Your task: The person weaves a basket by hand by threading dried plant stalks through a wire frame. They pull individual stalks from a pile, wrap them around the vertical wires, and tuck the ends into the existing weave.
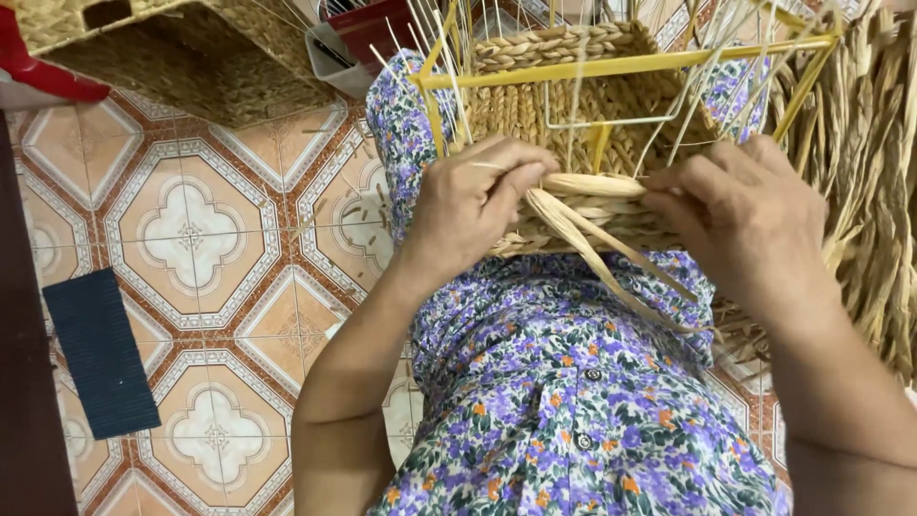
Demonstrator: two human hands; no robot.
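Left hand (473, 205) curls over the near edge of the half-woven pale straw basket (583, 143), fingers closed and pinching a flat tan strand of dried grass (583, 234) against the weave. Right hand (740, 220) presses on the same edge from the other side, fingertips bent down onto the strand's thick rolled end; whether it pinches or only pushes cannot be told. The basket sits on the person's lap, against the purple floral dress (564, 401), built around a yellow metal wire frame (621, 65) with thin pale upright stakes (444, 57) rising from it. Judgement: strand looks light, pliable, a bit springy (likely to split if kinked sharply), best held close to the weave; the frame is the stiff part to grip. Count: two hands, one basket in work, one loose strand trailing. Further out: a bundle of braided dry grass (869, 191) at right, one finished woven basket (191, 53) upper left, one dark blue ribbed mat (100, 349) on the patterned tile floor (210, 239).
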